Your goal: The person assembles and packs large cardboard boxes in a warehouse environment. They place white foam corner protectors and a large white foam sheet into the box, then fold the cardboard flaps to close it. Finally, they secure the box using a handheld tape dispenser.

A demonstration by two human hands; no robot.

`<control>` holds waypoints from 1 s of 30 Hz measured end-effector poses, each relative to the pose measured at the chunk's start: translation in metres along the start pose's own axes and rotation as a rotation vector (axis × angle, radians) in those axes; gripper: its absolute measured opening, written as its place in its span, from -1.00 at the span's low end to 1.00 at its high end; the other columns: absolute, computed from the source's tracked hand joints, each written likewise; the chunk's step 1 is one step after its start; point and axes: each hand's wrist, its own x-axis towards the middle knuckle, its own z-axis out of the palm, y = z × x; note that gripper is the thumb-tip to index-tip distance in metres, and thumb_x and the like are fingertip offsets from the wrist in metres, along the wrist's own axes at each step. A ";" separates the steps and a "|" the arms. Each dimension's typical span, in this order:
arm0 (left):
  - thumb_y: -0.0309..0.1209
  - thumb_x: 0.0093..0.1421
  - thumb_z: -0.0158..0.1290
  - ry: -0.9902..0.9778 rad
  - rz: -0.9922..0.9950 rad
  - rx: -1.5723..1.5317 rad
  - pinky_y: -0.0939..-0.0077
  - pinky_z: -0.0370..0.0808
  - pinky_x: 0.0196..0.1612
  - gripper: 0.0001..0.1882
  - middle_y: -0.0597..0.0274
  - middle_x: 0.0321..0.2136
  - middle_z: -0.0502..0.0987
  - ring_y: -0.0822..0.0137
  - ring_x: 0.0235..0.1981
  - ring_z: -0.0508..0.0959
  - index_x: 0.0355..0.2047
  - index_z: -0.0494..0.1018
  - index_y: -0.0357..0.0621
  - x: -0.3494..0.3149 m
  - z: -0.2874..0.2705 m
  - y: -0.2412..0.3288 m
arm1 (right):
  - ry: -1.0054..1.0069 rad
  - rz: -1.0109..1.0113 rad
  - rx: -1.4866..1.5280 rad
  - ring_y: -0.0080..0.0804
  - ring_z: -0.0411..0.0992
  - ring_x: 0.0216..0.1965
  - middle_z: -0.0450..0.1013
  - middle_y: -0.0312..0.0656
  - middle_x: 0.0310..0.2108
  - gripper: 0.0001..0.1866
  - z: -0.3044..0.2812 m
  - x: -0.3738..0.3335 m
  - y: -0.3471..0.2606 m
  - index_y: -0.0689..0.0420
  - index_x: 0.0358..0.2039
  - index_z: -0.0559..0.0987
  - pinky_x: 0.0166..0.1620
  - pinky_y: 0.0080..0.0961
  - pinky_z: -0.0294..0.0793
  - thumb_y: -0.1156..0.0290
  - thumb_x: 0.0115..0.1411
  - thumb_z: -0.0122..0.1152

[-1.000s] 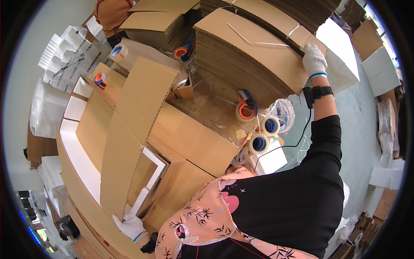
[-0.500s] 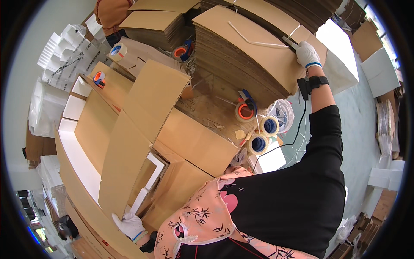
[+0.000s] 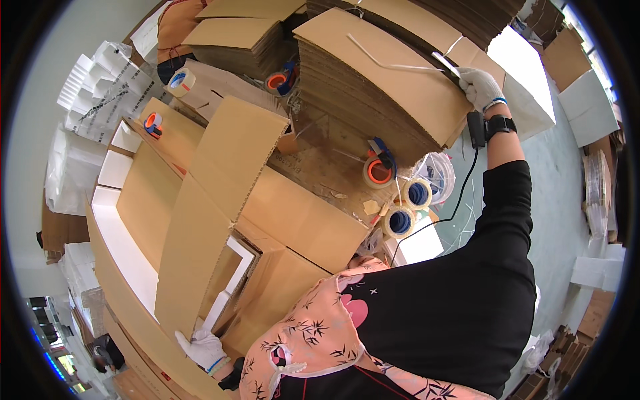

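Observation:
My right hand (image 3: 481, 89), in a white knitted glove, is closed around what looks like a slim knife (image 3: 445, 65). Its pale blade points up and left over a tall stack of flat cardboard (image 3: 380, 63). A loose white strap (image 3: 393, 67) lies bent across the top sheet. At the lower left, my gloved left hand (image 3: 203, 349) rests at the near edge of an open carton (image 3: 300, 213), thumb and a finger spread; its other fingers are partly hidden. White foam strips (image 3: 230, 283) line the carton beneath a raised flap (image 3: 213, 160).
Beside the stack lie an orange-and-blue tape dispenser (image 3: 379, 172) and clear tape rolls (image 3: 400, 222). Another dispenser (image 3: 153, 125) sits left, near bagged white foam (image 3: 107, 90). A black cable (image 3: 457, 207) hangs from my right wrist. A person (image 3: 179, 30) stands at the far left.
My right hand has shifted slightly right and turned, bringing the flat of the knife's blade into clearer view. My left hand stays in place at the carton.

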 end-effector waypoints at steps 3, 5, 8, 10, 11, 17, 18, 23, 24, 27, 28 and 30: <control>-0.16 0.29 0.14 -0.012 -0.001 -0.013 0.78 0.28 -0.58 -0.71 0.47 -0.44 0.54 0.57 -0.62 0.26 -0.20 0.50 -0.14 0.001 -0.001 -0.001 | -0.063 0.050 -0.006 -0.76 0.07 -0.72 0.22 -0.50 -0.64 -0.59 0.013 -0.007 0.002 0.16 -0.05 0.61 -0.68 -0.72 0.02 0.53 0.08 0.01; -0.16 0.29 0.14 -0.006 0.001 -0.031 0.78 0.27 -0.58 -0.71 0.46 -0.44 0.53 0.57 -0.62 0.26 -0.20 0.50 -0.14 -0.011 0.013 0.001 | 0.008 -0.032 0.084 -0.76 0.12 -0.70 0.31 -0.45 -0.58 -0.60 0.001 -0.005 0.008 0.20 0.00 0.58 -0.67 -0.77 0.09 0.51 0.14 0.02; -0.17 0.29 0.13 -0.060 0.003 -0.076 0.77 0.27 -0.58 -0.71 0.45 -0.44 0.53 0.57 -0.63 0.26 -0.20 0.50 -0.16 -0.005 0.001 0.004 | 0.179 -0.162 0.159 -0.76 0.21 -0.66 0.44 -0.36 -0.47 -0.65 -0.015 -0.016 0.005 0.28 0.05 0.52 -0.64 -0.82 0.21 0.48 0.27 0.01; -0.19 0.30 0.12 -0.024 0.023 -0.077 0.77 0.27 -0.58 -0.71 0.44 -0.45 0.53 0.57 -0.63 0.25 -0.19 0.50 -0.17 -0.017 0.012 0.006 | 0.272 -0.191 0.221 -0.75 0.24 -0.64 0.45 -0.34 -0.47 -0.66 -0.010 -0.043 -0.008 0.27 0.05 0.51 -0.63 -0.82 0.24 0.46 0.30 0.03; -0.19 0.31 0.12 -0.008 0.032 -0.079 0.77 0.27 -0.58 -0.72 0.44 -0.45 0.52 0.57 -0.63 0.25 -0.19 0.50 -0.17 -0.021 0.016 0.005 | 0.320 -0.209 0.253 -0.75 0.25 -0.63 0.46 -0.32 -0.46 -0.67 -0.006 -0.059 -0.016 0.27 0.05 0.50 -0.63 -0.82 0.26 0.45 0.31 0.04; -0.16 0.30 0.12 -0.105 0.031 -0.046 0.77 0.20 -0.55 -0.72 0.48 -0.53 0.45 0.57 -0.62 0.25 -0.25 0.52 -0.14 0.003 -0.002 -0.001 | -0.326 -0.291 0.490 -0.81 0.33 -0.62 0.49 -0.35 -0.39 -0.80 0.118 -0.205 -0.093 0.23 -0.05 0.43 -0.64 -0.89 0.27 0.44 0.38 -0.01; -0.15 0.30 0.11 -0.097 0.007 -0.055 0.76 0.20 -0.55 -0.71 0.49 -0.54 0.44 0.57 -0.62 0.25 -0.25 0.53 -0.14 0.010 -0.008 -0.003 | -0.465 -0.262 0.459 -0.81 0.35 -0.62 0.52 -0.35 -0.39 -0.81 0.145 -0.225 -0.104 0.22 -0.07 0.43 -0.64 -0.86 0.30 0.43 0.38 -0.01; -0.11 0.29 0.12 -0.218 -0.120 -0.085 0.72 0.22 -0.51 -0.66 0.47 -0.51 0.47 0.56 -0.61 0.26 -0.22 0.53 -0.15 0.036 -0.041 -0.009 | -0.528 -0.345 0.326 -0.67 0.40 -0.53 0.51 -0.31 -0.39 -0.82 0.243 -0.150 -0.123 0.21 -0.14 0.48 -0.47 -0.69 0.45 0.37 0.38 0.04; -0.11 0.29 0.12 -0.190 -0.100 -0.086 0.73 0.24 -0.50 -0.66 0.45 -0.46 0.50 0.56 -0.58 0.29 -0.20 0.52 -0.16 0.029 -0.036 -0.002 | -0.410 -0.386 0.278 -0.61 0.43 -0.52 0.52 -0.28 -0.37 -0.77 0.250 -0.117 -0.122 0.28 -0.09 0.47 -0.44 -0.65 0.49 0.39 0.37 0.02; -0.13 0.31 0.11 -0.177 -0.050 -0.136 0.75 0.31 -0.48 -0.66 0.39 -0.32 0.58 0.58 -0.51 0.40 -0.15 0.50 -0.17 0.001 -0.007 0.005 | 0.310 -0.567 -0.579 -0.28 0.58 -0.37 0.56 -0.05 -0.43 -0.74 0.213 0.033 -0.100 0.23 -0.15 0.57 -0.34 -0.36 0.55 0.36 0.24 0.06; -0.15 0.31 0.11 -0.183 -0.021 -0.176 0.77 0.33 -0.47 -0.67 0.37 -0.27 0.59 0.59 -0.47 0.43 -0.13 0.50 -0.17 -0.006 -0.011 0.007 | 0.392 -0.497 -0.802 0.12 0.51 -0.05 0.56 0.12 -0.14 -0.70 0.210 0.039 -0.106 0.11 -0.10 0.61 0.00 -0.09 0.48 0.32 0.23 0.03; -0.18 0.32 0.10 -0.171 0.039 -0.193 0.80 0.38 -0.44 -0.68 0.34 -0.20 0.61 0.59 -0.41 0.49 -0.10 0.49 -0.17 -0.014 -0.019 0.013 | 0.493 -0.375 -0.964 0.08 0.50 0.02 0.54 0.13 -0.07 -0.68 0.196 0.080 -0.092 0.12 -0.06 0.59 0.04 -0.12 0.49 0.32 0.22 0.05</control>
